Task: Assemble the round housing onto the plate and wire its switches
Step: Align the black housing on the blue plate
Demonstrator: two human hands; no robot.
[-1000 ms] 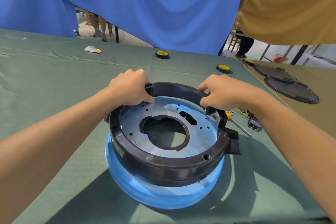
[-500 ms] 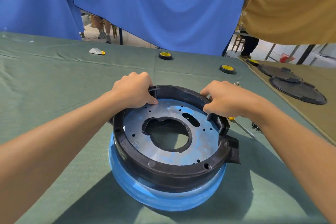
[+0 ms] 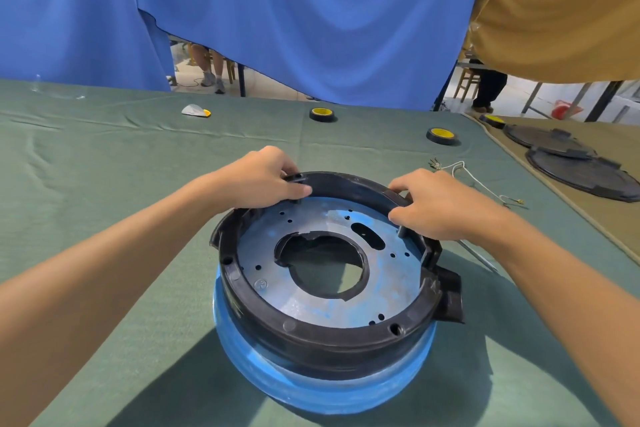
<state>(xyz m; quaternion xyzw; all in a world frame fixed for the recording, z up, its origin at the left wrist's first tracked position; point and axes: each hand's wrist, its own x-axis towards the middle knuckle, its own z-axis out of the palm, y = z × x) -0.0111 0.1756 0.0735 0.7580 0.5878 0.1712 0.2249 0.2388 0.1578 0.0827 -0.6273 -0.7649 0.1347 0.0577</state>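
A black round housing (image 3: 325, 333) sits around a grey metal plate (image 3: 322, 302) with a large centre hole and several small holes. Both rest on a blue-wrapped round base (image 3: 311, 388) on the green cloth. My left hand (image 3: 263, 177) grips the housing's far left rim, thumb inside and fingers outside. My right hand (image 3: 440, 204) grips the far right rim the same way. A white wire with small terminals (image 3: 474, 180) lies on the cloth just beyond my right hand.
Two black-and-yellow tape rolls (image 3: 322, 114) (image 3: 441, 135) and a white-yellow object (image 3: 195, 111) lie at the table's far side. Two black round lids (image 3: 581, 173) lie on the neighbouring table at right. Blue curtains hang behind. A metal rod (image 3: 478, 256) lies under my right wrist.
Both hands keep their grip on the housing's rim. The view has shifted, and the white wire beyond my right hand has come into sight.
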